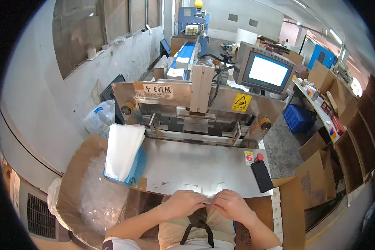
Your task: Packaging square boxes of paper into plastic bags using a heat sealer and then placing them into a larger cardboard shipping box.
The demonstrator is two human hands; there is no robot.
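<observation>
At the front edge of the metal worktable (187,164), my left hand (184,203) and my right hand (234,206) meet almost tip to tip. Both have their fingers closed in a pinch on a small translucent piece (207,200) that looks like clear plastic. Its full shape is hidden by my fingers. To the left of my hands, a stack of white plastic bags (124,150) rests on a blue holder (138,168). Beyond the tabletop stands a machine with a metal crossbar (179,89) and an upright centre block (202,87).
A large carton (73,166) lined with clear plastic stands at my left. On the table's right lie a black phone (261,177) and a red stop button (259,157). A lit screen (267,71) rises behind. An open carton (293,204) stands at my right, with a blue crate (298,118) farther back.
</observation>
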